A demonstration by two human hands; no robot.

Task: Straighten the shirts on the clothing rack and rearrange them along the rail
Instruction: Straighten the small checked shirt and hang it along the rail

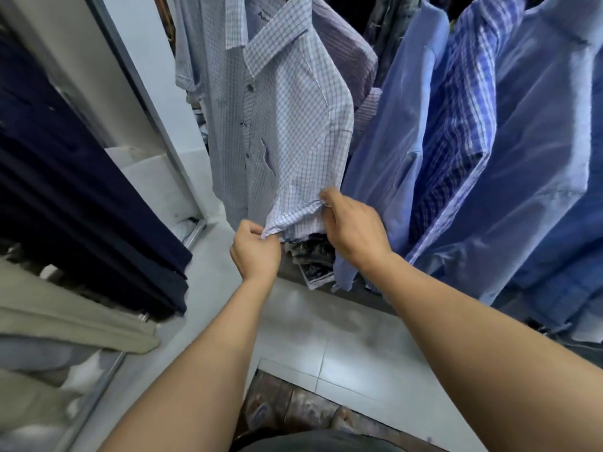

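A white shirt with a fine blue check (293, 132) hangs in the middle of the rack, its collar at the top and its short sleeve drooping toward me. My left hand (256, 252) pinches the lower corner of that sleeve's hem. My right hand (354, 228) grips the same hem at its upper end, fingers curled round the bunched cloth. To the right hang a plain blue shirt (398, 151), a blue plaid shirt (463, 125) and another plain blue shirt (548, 164). The rail itself is out of sight above.
Dark navy garments (81, 177) and beige folded cloth (65, 324) fill the left side beside a metal door frame (156, 102). A purple striped shirt (346, 57) hangs behind. Patterned fabric (313, 256) lies low under the rack. White floor tiles (326, 340) and a patterned mat (293, 409) are below.
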